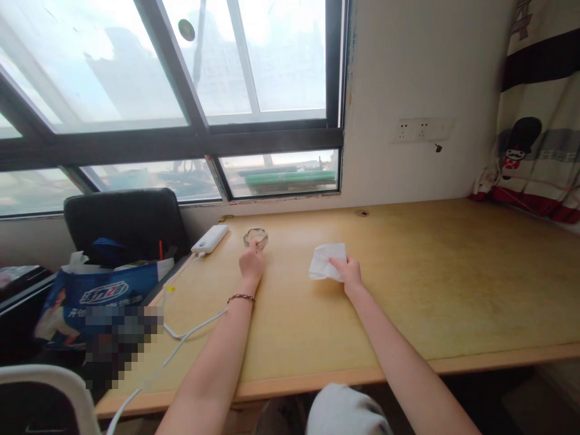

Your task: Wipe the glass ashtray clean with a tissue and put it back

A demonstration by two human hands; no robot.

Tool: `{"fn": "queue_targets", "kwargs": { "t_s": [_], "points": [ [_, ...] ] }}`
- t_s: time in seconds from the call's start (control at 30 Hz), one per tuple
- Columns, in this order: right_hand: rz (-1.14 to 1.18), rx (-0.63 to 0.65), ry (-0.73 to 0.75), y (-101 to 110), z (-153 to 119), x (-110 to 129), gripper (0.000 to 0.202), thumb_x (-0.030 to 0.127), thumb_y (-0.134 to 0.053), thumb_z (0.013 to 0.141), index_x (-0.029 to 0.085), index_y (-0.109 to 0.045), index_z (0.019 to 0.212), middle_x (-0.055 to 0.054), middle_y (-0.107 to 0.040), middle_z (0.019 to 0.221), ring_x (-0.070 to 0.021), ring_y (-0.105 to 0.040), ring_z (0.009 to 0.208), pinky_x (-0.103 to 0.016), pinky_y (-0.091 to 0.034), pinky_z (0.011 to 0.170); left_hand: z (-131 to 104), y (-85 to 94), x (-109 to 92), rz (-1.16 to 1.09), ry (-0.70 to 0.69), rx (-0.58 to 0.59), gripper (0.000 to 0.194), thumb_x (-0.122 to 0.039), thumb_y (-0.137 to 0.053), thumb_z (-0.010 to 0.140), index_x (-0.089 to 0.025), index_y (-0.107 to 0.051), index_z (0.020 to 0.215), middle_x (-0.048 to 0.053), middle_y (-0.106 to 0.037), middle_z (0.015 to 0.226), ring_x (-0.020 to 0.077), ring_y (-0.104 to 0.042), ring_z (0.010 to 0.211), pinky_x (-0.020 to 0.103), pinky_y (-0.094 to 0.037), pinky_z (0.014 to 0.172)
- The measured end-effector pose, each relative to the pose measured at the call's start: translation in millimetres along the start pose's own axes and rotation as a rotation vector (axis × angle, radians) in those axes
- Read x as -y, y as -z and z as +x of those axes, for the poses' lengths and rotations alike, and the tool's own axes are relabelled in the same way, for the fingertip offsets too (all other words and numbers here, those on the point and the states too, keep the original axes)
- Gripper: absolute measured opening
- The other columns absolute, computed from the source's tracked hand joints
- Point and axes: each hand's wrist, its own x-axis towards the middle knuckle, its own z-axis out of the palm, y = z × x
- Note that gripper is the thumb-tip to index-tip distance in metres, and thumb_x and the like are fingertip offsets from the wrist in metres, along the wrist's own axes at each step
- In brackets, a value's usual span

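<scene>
Her left hand (252,261) pinches the glass dish (255,237) near the desk's (453,290) back edge while the right hand (348,270) presses a tissue (326,261) flat alongside, apparently mid-wipe; shifting the dish needs care.

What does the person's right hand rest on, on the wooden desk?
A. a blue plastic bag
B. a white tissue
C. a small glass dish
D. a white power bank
B. The right hand lies on the edge of the white tissue on the desk, while the left hand reaches the small glass dish, beside the white power bank.
</scene>
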Motion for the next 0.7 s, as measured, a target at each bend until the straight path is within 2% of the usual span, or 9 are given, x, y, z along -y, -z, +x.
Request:
{"fn": "queue_targets", "kwargs": {
  "t_s": [0.17, 0.27, 0.37, 0.43, 0.5, 0.6, 0.7],
  "points": [
    [0.004, -0.102, -0.008, 2.3, 7.4, -1.0, 0.033, 0.036, -0.065, 0.054, 0.008, -0.065, 0.074, -0.009, -0.067, 0.068, -0.0199, -0.061, 0.060, -0.023, -0.045, 0.045, -24.7, -0.1, -44.5, -0.180, -0.203, -0.057, 0.030, -0.031, -0.038, 0.084, -0.017, -0.049, 0.109, 0.009, -0.063, 0.090, 0.0192, -0.057, 0.082, 0.025, -0.039, 0.067],
    [0.129, -0.059, -0.038, 1.9, 7.3, 1.4, 0.036, 0.035, -0.067, 0.053, 0.009, -0.063, 0.076, -0.009, -0.067, 0.072, -0.0197, -0.062, 0.062, -0.024, -0.047, 0.048, -46.4, -5.8, -76.3, -0.346, -0.331, -0.066, 0.028, -0.030, -0.042, 0.083, -0.017, -0.049, 0.108, 0.007, -0.063, 0.087, 0.0165, -0.058, 0.077, 0.024, -0.040, 0.067],
    [0.222, -0.011, -0.064, 1.2, 6.1, 4.3, 0.038, 0.028, -0.072, 0.045, 0.010, -0.062, 0.077, -0.008, -0.067, 0.073, -0.0192, -0.062, 0.063, -0.024, -0.048, 0.052, -67.7, -8.2, -99.3, -0.431, -0.457, -0.064, 0.027, -0.028, -0.044, 0.082, -0.017, -0.050, 0.106, 0.006, -0.062, 0.085, 0.0150, -0.057, 0.074, 0.024, -0.041, 0.066],
    [0.241, -0.012, -0.069, 0.6, 5.0, 7.4, 0.038, 0.025, -0.073, 0.043, 0.011, -0.061, 0.076, -0.006, -0.067, 0.071, -0.0186, -0.061, 0.061, -0.025, -0.049, 0.052, -78.5, -6.7, -107.8, -0.419, -0.532, -0.063, 0.024, -0.027, -0.045, 0.082, -0.018, -0.050, 0.104, 0.006, -0.061, 0.084, 0.0145, -0.056, 0.073, 0.024, -0.041, 0.066],
    [0.291, 0.007, -0.066, -0.4, 2.9, 12.1, 0.036, 0.031, -0.071, 0.049, 0.012, -0.061, 0.077, -0.006, -0.067, 0.071, -0.0180, -0.061, 0.061, -0.025, -0.048, 0.053, -85.5, -3.9, -112.0, -0.368, -0.603, -0.055, 0.023, -0.026, -0.044, 0.083, -0.019, -0.051, 0.103, 0.005, -0.059, 0.081, 0.0149, -0.055, 0.074, 0.024, -0.041, 0.065],
    [0.382, 0.117, -0.043, -3.0, -1.9, 19.8, 0.039, 0.044, -0.061, 0.061, 0.013, -0.061, 0.086, -0.006, -0.067, 0.077, -0.0175, -0.062, 0.065, -0.025, -0.048, 0.056, -90.6, -0.3, -113.8, -0.285, -0.684, -0.045, 0.022, -0.025, -0.042, 0.084, -0.020, -0.052, 0.102, 0.005, -0.057, 0.078, 0.0164, -0.053, 0.077, 0.024, -0.041, 0.064],
    [0.335, 0.151, 0.029, -5.6, -5.0, 23.1, 0.043, 0.046, -0.060, 0.062, 0.013, -0.061, 0.089, -0.006, -0.066, 0.079, -0.0170, -0.061, 0.068, -0.024, -0.047, 0.058, -93.4, 1.9, -114.1, -0.278, -0.735, -0.023, 0.024, -0.026, -0.040, 0.084, -0.021, -0.053, 0.104, 0.006, -0.056, 0.076, 0.0174, -0.053, 0.077, 0.025, -0.042, 0.064]
  ]
}}
